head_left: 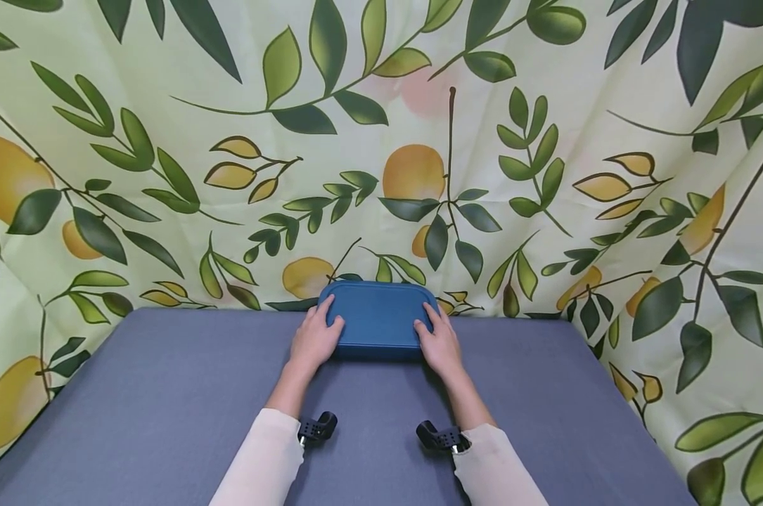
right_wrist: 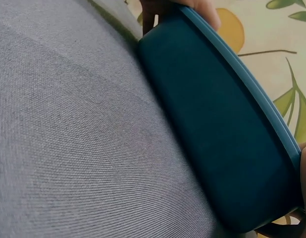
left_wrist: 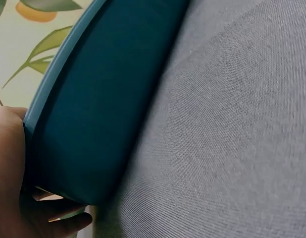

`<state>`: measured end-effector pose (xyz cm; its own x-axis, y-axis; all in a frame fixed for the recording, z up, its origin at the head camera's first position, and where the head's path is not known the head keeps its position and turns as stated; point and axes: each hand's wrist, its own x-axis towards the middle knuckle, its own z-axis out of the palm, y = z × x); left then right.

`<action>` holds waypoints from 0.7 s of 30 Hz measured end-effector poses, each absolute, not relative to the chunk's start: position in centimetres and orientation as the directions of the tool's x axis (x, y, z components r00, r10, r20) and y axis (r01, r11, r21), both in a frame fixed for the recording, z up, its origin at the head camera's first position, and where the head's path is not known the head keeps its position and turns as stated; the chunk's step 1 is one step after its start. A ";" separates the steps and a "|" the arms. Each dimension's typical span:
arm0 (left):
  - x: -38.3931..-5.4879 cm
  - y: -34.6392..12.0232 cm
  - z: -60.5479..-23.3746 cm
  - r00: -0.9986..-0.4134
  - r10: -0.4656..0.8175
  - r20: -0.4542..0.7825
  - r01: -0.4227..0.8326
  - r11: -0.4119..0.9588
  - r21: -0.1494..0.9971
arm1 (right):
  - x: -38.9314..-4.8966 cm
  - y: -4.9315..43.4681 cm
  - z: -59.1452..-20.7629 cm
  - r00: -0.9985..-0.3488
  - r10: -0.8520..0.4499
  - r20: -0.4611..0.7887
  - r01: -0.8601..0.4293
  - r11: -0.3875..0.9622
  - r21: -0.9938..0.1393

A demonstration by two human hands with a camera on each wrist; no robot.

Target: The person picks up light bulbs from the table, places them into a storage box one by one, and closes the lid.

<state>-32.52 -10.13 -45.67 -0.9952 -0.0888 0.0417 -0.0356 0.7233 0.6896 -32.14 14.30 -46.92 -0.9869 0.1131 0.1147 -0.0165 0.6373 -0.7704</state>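
A blue rectangular container [head_left: 381,316] with rounded corners and a lid sits at the far edge of the table, between both hands. My left hand [head_left: 316,336] grips its left end, thumb on the lid and fingers around the side. On the opposite end my right hand [head_left: 440,342] holds it the same way, thumb over the lid's edge. The left wrist view shows the dark teal side wall [left_wrist: 93,109] low over the cloth, with fingertips curling beneath the end. In the right wrist view the lighter lid rim [right_wrist: 242,79] runs along the top.
Grey-blue ribbed cloth covers the table [head_left: 166,407]. Right behind the container hangs a curtain [head_left: 413,239] printed with leaves and orange fruit, which also runs along both sides. A black camera mount [head_left: 318,426] is on the left wrist, another [head_left: 441,437] on the right.
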 end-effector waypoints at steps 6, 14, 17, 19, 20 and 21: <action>-31.5 -9.8 -45.6 -0.994 -0.087 0.065 -0.020 0.736 0.677 | -31.6 14.7 -46.9 -0.988 0.100 0.121 -0.028 0.648 -0.761; -29.5 -9.0 -46.0 -0.995 -0.071 0.076 -0.003 0.755 0.656 | -29.6 15.7 -47.0 -0.989 0.092 0.113 -0.026 0.656 -0.754; -28.5 -8.9 -46.1 -0.995 -0.058 0.084 0.010 0.764 0.645 | -28.7 15.9 -47.0 -0.989 0.086 0.120 -0.032 0.667 -0.744; -27.8 -9.0 -46.2 -0.994 -0.050 0.096 0.021 0.777 0.630 | -28.0 16.1 -47.1 -0.989 0.075 0.128 -0.043 0.680 -0.732; -27.3 -9.1 -46.2 -0.994 -0.045 0.103 0.028 0.787 0.617 | -27.7 16.1 -47.1 -0.989 0.069 0.133 -0.049 0.686 -0.726; -26.9 -9.2 -46.2 -0.993 -0.039 0.107 0.034 0.797 0.603 | -27.4 16.2 -47.1 -0.989 0.063 0.135 -0.054 0.693 -0.718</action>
<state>-26.86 -9.16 -46.16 -0.9934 -0.0391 0.1074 0.0339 0.7969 0.6032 -27.36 16.16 -47.07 -0.9888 0.0625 0.1353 -0.0544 0.6935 -0.7184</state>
